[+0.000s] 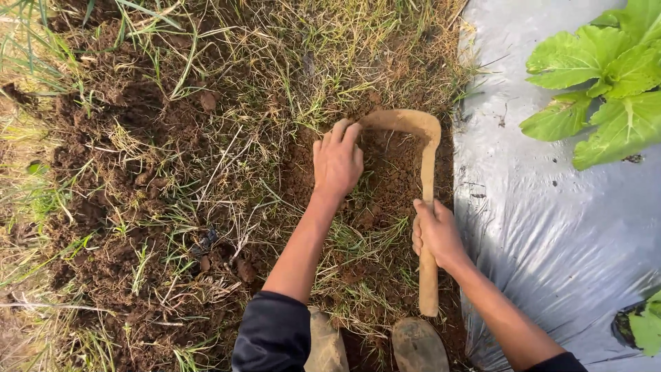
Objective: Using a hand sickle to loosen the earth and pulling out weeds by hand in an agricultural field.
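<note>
No package, label, sign or screen is visible in this view.

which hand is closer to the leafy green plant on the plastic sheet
Right. The right hand grips the hoe handle beside the sheet, below-left of the plant; the left hand is farther left on soil.

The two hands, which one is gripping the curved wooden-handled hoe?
The right hand, closed round the curved wooden-handled hoe beside the grey plastic sheet. The left hand presses into the brown soil instead.
</note>
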